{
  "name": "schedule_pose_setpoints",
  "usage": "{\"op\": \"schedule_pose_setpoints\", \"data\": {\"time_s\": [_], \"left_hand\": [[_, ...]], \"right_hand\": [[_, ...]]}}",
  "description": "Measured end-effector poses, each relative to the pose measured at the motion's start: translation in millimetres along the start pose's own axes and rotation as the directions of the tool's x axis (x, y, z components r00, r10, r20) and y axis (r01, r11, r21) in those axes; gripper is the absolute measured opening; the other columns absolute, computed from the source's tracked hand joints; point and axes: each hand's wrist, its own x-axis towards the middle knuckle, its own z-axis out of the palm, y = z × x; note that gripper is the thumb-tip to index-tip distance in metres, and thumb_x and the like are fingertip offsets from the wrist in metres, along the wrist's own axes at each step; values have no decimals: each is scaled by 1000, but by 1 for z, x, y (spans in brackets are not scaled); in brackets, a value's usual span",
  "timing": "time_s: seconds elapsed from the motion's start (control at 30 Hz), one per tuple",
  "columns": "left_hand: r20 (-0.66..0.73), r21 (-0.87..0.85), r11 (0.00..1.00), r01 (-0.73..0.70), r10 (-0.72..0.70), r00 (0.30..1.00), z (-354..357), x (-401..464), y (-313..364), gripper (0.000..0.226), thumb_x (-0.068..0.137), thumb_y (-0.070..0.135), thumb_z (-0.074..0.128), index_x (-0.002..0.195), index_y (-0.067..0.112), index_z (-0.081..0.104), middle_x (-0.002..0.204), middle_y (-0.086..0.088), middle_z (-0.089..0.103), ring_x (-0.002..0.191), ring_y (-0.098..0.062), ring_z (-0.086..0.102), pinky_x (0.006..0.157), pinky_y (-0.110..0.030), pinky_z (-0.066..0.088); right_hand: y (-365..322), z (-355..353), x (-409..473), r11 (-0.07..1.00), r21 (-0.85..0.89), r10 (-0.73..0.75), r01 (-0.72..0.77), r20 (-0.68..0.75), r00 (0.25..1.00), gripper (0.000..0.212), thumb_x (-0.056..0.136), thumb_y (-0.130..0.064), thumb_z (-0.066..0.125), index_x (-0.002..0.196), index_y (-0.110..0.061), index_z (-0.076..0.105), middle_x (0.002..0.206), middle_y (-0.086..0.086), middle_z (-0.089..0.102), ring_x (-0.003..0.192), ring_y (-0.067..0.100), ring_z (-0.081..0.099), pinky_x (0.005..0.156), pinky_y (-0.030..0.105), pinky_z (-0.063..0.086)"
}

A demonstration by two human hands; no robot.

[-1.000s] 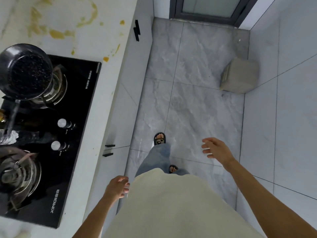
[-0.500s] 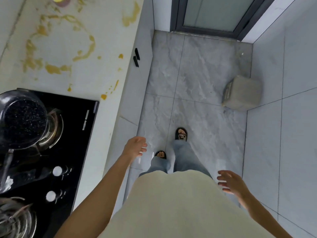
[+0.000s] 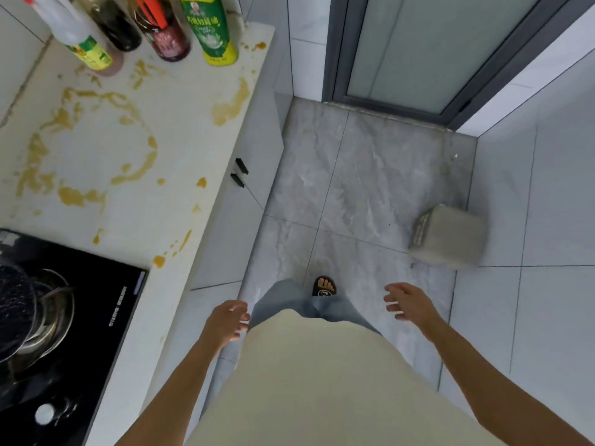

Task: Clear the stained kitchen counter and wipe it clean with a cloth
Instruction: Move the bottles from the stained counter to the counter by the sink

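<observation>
Stained counter (image 3: 106,149) (bottles behind); left hand (image 3: 227,320), right hand (image 3: 407,300) loose, holding nothing.

You get bright, even daylight here, strongest through the frosted door (image 3: 428,46) at the far right. Shadows stay soft and faint; the floor (image 3: 363,188) shows a pale sheen. The glossy black hob (image 3: 106,317) at near left reflects little. Your wide lens bends the bottles (image 3: 161,27) and wall lines outward at the edges. Both hands, left hand (image 3: 227,321) and right hand (image 3: 407,302), look slightly motion-blurred.
</observation>
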Motion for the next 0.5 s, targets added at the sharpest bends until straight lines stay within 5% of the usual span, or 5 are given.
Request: {"op": "schedule_pose_setpoints", "data": {"time_s": [0.07,0.1,0.23,0.43,0.5], "left_hand": [[123,-100,981,166,-153,981,-7,6,-6,11,95,10,73,101,3,68,83,-11,68,56,-24,67,47,-23,56],[135,-96,972,214,-200,970,-8,8,-7,11,91,7,76,91,4,66,72,-9,63,47,-24,58,42,-18,46],[23,-112,947,300,-300,954,-8,32,-8,28,105,12,58,77,13,55,58,-1,59,47,-16,53,56,-25,33],[-29,-240,924,298,-313,949,-17,61,34,15,103,5,61,89,2,65,60,-7,61,37,-13,45,42,-18,31],[48,-334,893,302,-304,951,-26,77,60,22,104,6,55,82,5,58,58,-7,56,34,-13,41,39,-14,27]], "right_hand": [[-46,-1,21,997,-27,-66,66,22,998,25,107,-23,51,121,-9,67,112,17,72,96,33,69,81,38,53],[-69,-2,31,994,-38,-100,102,31,994,24,107,-22,52,119,-10,68,110,16,73,93,31,69,81,38,53],[-146,3,64,975,-94,-196,203,82,977,20,106,-23,53,115,-14,69,105,10,74,87,25,70,79,36,55],[-226,12,98,949,-180,-234,258,142,962,19,107,-25,53,115,-17,68,105,6,74,92,23,72,78,33,56],[-240,10,106,949,-205,-214,242,150,965,20,107,-25,53,116,-16,68,106,8,75,90,24,71,77,33,55]]}}
